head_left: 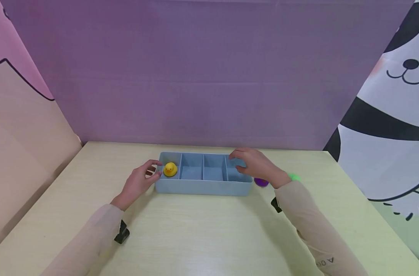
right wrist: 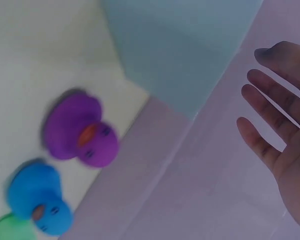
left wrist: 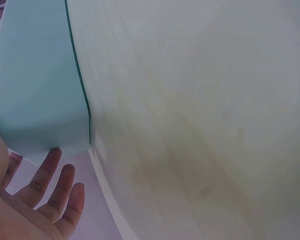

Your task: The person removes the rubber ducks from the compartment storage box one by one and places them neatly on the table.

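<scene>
A pale blue box (head_left: 203,188) with several compartments in a row stands on the table. In its leftmost compartment sits a yellow rubber duck (head_left: 170,169). My left hand (head_left: 137,180) is at the box's left end, thumb and fingers spread apart; in the left wrist view a fingertip (left wrist: 55,152) appears to touch the end wall. Over the rightmost compartment hovers my right hand (head_left: 258,164), its fingers loosely bent with nothing between them. To the right of the box lies a purple rubber duck (right wrist: 72,127), partly hidden by the right hand in the head view.
Beside the purple duck, a blue rubber duck (right wrist: 37,195) and part of a green object (right wrist: 12,229) show in the right wrist view. The light wooden table (head_left: 195,234) ends at a purple backdrop (head_left: 202,76) behind the box.
</scene>
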Tool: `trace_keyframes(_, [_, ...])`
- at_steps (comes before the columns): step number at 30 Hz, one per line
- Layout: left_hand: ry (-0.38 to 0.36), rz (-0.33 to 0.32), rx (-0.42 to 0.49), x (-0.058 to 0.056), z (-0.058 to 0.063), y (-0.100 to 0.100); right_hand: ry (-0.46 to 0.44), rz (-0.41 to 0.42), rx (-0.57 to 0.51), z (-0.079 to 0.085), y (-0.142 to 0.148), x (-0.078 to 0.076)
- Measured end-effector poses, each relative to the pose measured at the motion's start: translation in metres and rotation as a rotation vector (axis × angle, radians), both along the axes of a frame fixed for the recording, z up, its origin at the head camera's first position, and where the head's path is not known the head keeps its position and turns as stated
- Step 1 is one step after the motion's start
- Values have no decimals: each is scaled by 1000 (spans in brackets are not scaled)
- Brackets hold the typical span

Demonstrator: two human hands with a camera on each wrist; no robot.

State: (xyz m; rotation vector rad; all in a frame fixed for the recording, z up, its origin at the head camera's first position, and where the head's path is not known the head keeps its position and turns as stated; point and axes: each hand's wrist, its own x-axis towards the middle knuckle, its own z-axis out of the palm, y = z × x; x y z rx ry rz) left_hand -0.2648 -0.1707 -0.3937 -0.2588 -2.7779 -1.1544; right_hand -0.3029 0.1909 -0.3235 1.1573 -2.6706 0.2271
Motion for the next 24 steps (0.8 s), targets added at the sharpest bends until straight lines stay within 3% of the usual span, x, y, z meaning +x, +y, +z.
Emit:
trace_keyframes(11, [7, 2, 6, 1, 0, 0, -41, 81, -1, 2, -45, -8])
trace_keyframes(18, [10, -1, 14, 0, -1, -1, -16, 139, 46, 0, -73, -12])
trace_keyframes(24, [12, -7, 15, 0, -1, -1, -42, 121, 101, -2, -97, -13])
